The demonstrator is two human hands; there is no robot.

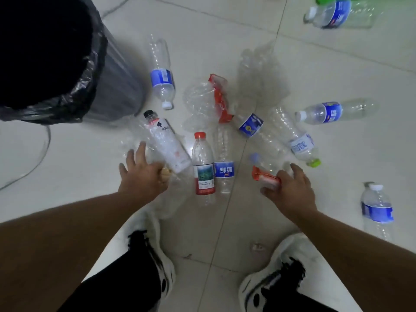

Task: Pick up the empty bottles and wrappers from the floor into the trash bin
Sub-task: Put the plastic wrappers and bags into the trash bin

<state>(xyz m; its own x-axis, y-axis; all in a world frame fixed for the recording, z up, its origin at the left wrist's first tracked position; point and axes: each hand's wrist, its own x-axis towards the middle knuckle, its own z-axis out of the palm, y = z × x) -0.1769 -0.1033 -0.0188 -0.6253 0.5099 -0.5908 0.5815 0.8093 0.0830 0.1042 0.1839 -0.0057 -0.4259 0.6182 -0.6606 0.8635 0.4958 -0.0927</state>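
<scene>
Gripping a black-capped bottle [165,146] is my left hand [141,176], low in the frame's middle; my right hand [290,188] pinches a red wrapper [265,176]. Other bottles litter the tiles; trash bin [112,70] upper left.

trash bin [105,70]: top and left edges are cutting it off, inside is lying in blackness | top-right bottle [333,14]: blurring, frame top is clipping the green thing above it | left hand [140,176]: covering the white-labelled bottle [164,143] base | label print is staying unreadable
</scene>
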